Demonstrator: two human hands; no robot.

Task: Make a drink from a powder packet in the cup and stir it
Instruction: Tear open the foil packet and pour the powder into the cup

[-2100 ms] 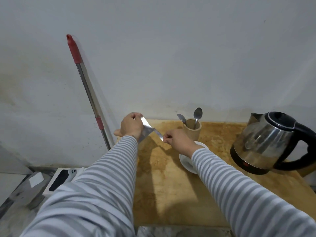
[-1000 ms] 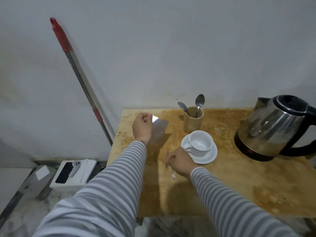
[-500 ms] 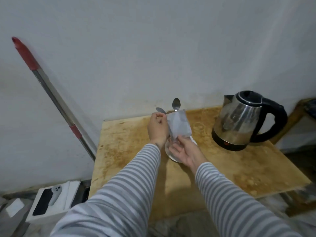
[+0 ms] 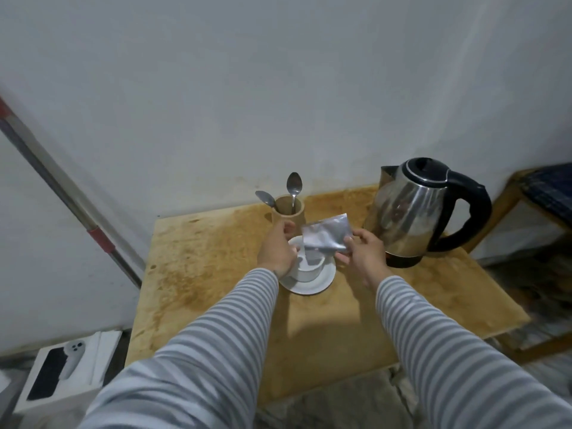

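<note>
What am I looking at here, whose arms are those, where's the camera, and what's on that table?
No machine here: a person wears a camera on the head, looking down at their own striped sleeves. The left hand and right hand together hold a silver packet over a white cup on a saucer. On the stained wooden table also stand a steel kettle and a holder with two spoons. Whether powder is pouring is unclear.

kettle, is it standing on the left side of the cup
No, the kettle stands right of the cup, by the table's far right corner.
</note>
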